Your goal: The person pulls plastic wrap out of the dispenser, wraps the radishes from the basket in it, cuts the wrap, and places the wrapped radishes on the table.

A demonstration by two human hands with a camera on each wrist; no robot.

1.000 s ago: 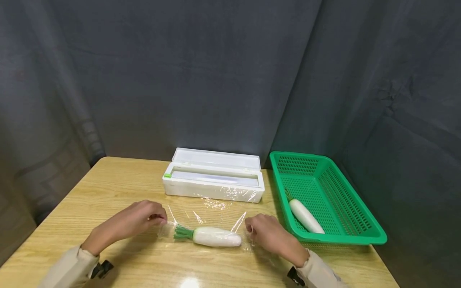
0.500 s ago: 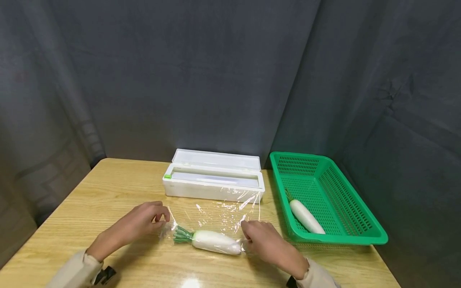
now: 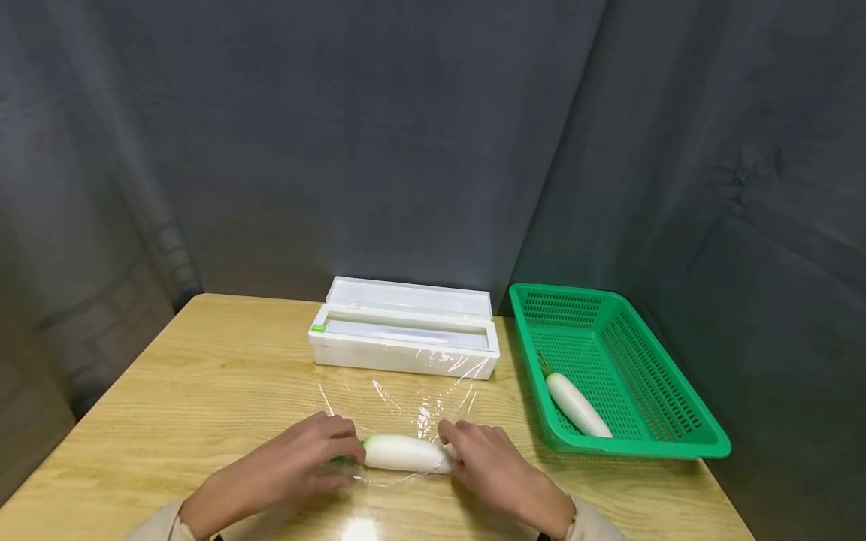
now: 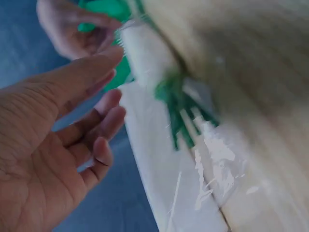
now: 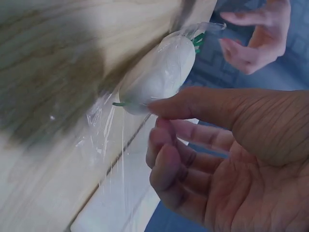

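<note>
A daikon radish [image 3: 404, 454] lies lengthwise on the table under cling film [image 3: 424, 417], which stretches back toward a white dispenser box. My left hand [image 3: 307, 454] is at its leafy end and overlaps the green leaves [image 4: 181, 108] in the head view. In the left wrist view its thumb and fingers are apart, with nothing between them. At the other end of the daikon, my right hand [image 3: 494, 466] has its thumb against the wrapped tip [image 5: 137, 107] and its fingers bent beneath, pinching the film there.
Behind the daikon stands the white cling film box [image 3: 406, 357] with its lid [image 3: 413, 297] raised. A green perforated basket [image 3: 649, 451] sits at the right, with another daikon [image 3: 577, 406] inside. Dark curtains [image 3: 379, 143] hang behind the table [image 3: 223, 353].
My left hand has let go of the film edge and come right, to the leaves. My right hand stays by the tip, shifted slightly nearer. The daikon has moved slightly toward me.
</note>
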